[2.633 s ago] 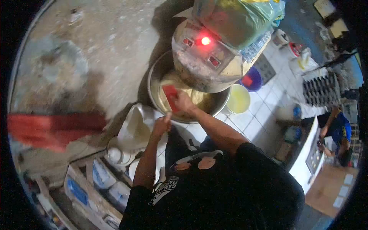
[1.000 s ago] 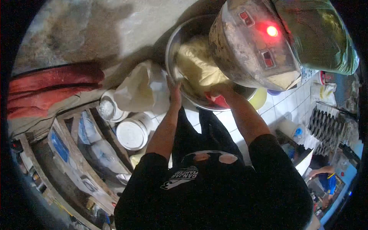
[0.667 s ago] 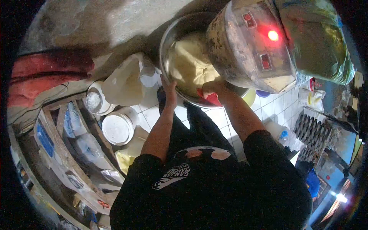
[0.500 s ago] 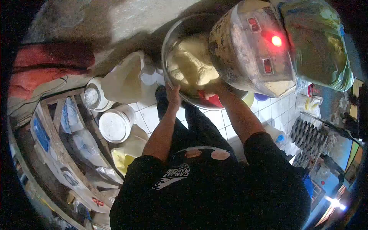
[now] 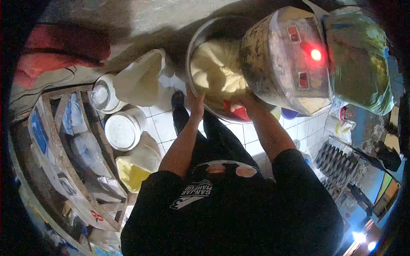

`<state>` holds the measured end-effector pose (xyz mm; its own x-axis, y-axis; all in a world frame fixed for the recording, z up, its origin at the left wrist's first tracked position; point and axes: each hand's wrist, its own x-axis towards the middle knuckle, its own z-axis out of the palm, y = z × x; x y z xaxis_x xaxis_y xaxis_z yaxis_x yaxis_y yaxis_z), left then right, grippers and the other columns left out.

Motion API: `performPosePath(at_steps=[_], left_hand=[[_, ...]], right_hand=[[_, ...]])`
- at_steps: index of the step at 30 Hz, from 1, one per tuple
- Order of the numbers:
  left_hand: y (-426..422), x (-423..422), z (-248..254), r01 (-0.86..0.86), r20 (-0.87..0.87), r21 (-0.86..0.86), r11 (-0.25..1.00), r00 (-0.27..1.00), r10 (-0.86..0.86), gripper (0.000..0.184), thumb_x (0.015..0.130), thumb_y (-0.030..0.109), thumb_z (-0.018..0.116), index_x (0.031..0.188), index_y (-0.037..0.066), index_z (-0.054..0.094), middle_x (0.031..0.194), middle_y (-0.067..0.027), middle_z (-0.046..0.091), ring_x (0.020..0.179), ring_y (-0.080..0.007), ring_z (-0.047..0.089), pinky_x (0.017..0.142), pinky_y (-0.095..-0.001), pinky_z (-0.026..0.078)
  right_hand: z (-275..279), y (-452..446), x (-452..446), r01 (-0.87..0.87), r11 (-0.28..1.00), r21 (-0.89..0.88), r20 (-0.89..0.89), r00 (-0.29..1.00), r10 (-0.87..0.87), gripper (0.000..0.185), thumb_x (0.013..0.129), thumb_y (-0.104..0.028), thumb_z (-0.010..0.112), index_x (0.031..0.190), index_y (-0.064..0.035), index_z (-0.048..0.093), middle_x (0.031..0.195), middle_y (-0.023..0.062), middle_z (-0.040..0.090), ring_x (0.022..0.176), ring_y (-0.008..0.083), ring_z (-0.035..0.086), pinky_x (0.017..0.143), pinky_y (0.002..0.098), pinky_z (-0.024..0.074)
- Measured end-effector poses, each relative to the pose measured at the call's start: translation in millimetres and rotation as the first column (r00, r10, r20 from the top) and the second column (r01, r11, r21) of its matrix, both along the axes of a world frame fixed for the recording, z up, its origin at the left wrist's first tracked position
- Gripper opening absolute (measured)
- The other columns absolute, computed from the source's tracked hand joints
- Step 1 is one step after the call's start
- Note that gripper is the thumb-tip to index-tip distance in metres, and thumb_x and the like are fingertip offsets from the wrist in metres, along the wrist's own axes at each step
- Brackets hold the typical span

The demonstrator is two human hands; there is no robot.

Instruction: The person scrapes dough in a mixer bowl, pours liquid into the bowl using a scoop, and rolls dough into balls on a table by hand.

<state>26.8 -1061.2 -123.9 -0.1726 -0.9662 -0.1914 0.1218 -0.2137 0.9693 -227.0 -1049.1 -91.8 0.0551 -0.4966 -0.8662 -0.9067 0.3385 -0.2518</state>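
Observation:
A large metal mixing bowl stands in front of me beneath the mixer head. Pale yellow dough fills much of its inside, crossed by shadows. At the near left rim, my left hand is closed over the bowl's edge. Closed on a red scraper, my right hand is at the near inner side of the bowl, close to the dough. The mixer head hides the bowl's right part and whatever hangs inside it.
A red light glows on the mixer head. White buckets and open sacks stand at the left, beside a wooden rack. A large green plastic bag is right of the mixer. White tiles cover the floor.
The dough's surface has shifted and looks smoother at the left of the bowl. Both hands keep nearly the same places at the bowl. The whole view has turned slightly.

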Motion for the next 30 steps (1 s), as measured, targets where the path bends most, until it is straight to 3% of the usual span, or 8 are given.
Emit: performPosePath(at_steps=[7, 11, 14, 17, 19, 22, 26, 30], left_hand=[[-2, -2, 12, -0.042, -0.196, 0.235, 0.971, 0.977, 0.090, 0.090, 0.099, 0.028, 0.064, 0.168, 0.013, 0.007, 0.168, -0.0110, 0.021, 0.150, -0.0270, 0.028, 0.124, -0.0442, 0.025], [-2, -1, 6, 0.022, -0.027, 0.066, 0.998, 0.999, -0.020, 0.088, 0.100, 0.029, 0.064, 0.168, 0.014, 0.009, 0.166, -0.0118, 0.025, 0.148, -0.0275, 0.032, 0.122, -0.0450, 0.028], [11, -2, -7, -0.023, 0.000, 0.136, 0.990, 1.000, 0.024, 0.084, 0.100, 0.030, 0.063, 0.166, 0.010, 0.014, 0.163, -0.0146, 0.031, 0.147, -0.0291, 0.034, 0.122, -0.0451, 0.029], [2, 0, 7, 0.021, -0.172, 0.330, 0.944, 0.984, 0.038, 0.083, 0.102, 0.034, 0.061, 0.165, 0.005, 0.017, 0.163, -0.0169, 0.031, 0.148, -0.0304, 0.032, 0.122, -0.0450, 0.027], [2, -1, 7, -0.011, 0.066, 0.209, 0.978, 0.998, -0.003, 0.096, 0.095, 0.038, 0.062, 0.165, -0.001, 0.010, 0.169, -0.0233, 0.016, 0.155, -0.0366, 0.023, 0.126, -0.0431, 0.019], [-5, 4, 4, 0.025, 0.105, 0.014, 1.000, 0.994, -0.026, 0.098, 0.095, 0.040, 0.062, 0.166, 0.001, 0.007, 0.170, -0.0233, 0.013, 0.156, -0.0366, 0.020, 0.126, -0.0440, 0.019], [-3, 1, -10, 0.018, 0.200, 0.130, 0.991, 0.979, -0.044, 0.098, 0.096, 0.041, 0.061, 0.166, 0.001, 0.007, 0.170, -0.0235, 0.013, 0.156, -0.0369, 0.019, 0.126, -0.0451, 0.019], [-11, 0, 4, -0.007, -0.016, 0.266, 0.964, 1.000, 0.012, 0.100, 0.095, 0.044, 0.062, 0.166, 0.001, 0.007, 0.170, -0.0240, 0.012, 0.156, -0.0371, 0.018, 0.126, -0.0453, 0.018]], right_hand=[[-15, -9, -3, 0.050, 0.997, -0.062, -0.036, 0.998, -0.052, 0.030, 0.092, -0.028, 0.074, 0.108, -0.0025, 0.074, 0.105, 0.0133, 0.075, 0.093, 0.0246, 0.070, 0.084, 0.0397, 0.0558], [-19, -13, -3, 0.068, 0.994, -0.088, -0.049, 0.996, -0.072, 0.030, 0.093, -0.028, 0.073, 0.108, -0.0024, 0.073, 0.105, 0.0133, 0.075, 0.093, 0.0245, 0.070, 0.084, 0.0395, 0.0558], [-27, -12, -3, 0.077, 0.992, -0.097, -0.052, 0.995, -0.083, 0.030, 0.093, -0.028, 0.073, 0.109, -0.0024, 0.073, 0.105, 0.0133, 0.075, 0.094, 0.0244, 0.070, 0.084, 0.0393, 0.0557], [-31, -10, -3, 0.085, 0.990, -0.114, -0.064, 0.994, -0.093, 0.031, 0.093, -0.029, 0.073, 0.109, -0.0023, 0.073, 0.105, 0.0133, 0.074, 0.094, 0.0242, 0.070, 0.085, 0.0392, 0.0556], [-32, -6, -3, 0.091, 0.989, -0.114, -0.070, 0.993, -0.100, 0.031, 0.094, -0.029, 0.072, 0.110, -0.0023, 0.073, 0.106, 0.0133, 0.074, 0.094, 0.0242, 0.070, 0.085, 0.0391, 0.0556], [-37, 0, -5, 0.099, 0.988, -0.116, -0.077, 0.991, -0.108, 0.031, 0.094, -0.029, 0.072, 0.110, -0.0022, 0.073, 0.106, 0.0133, 0.074, 0.094, 0.0240, 0.070, 0.085, 0.0389, 0.0555], [-46, 0, -7, 0.108, 0.985, -0.131, -0.085, 0.989, -0.120, 0.032, 0.094, -0.029, 0.072, 0.111, -0.0022, 0.073, 0.106, 0.0134, 0.074, 0.094, 0.0239, 0.070, 0.085, 0.0387, 0.0554], [-54, -6, -7, 0.124, 0.981, -0.151, -0.087, 0.987, -0.138, 0.032, 0.095, -0.030, 0.071, 0.111, -0.0021, 0.072, 0.106, 0.0134, 0.074, 0.095, 0.0237, 0.069, 0.086, 0.0384, 0.0554]])
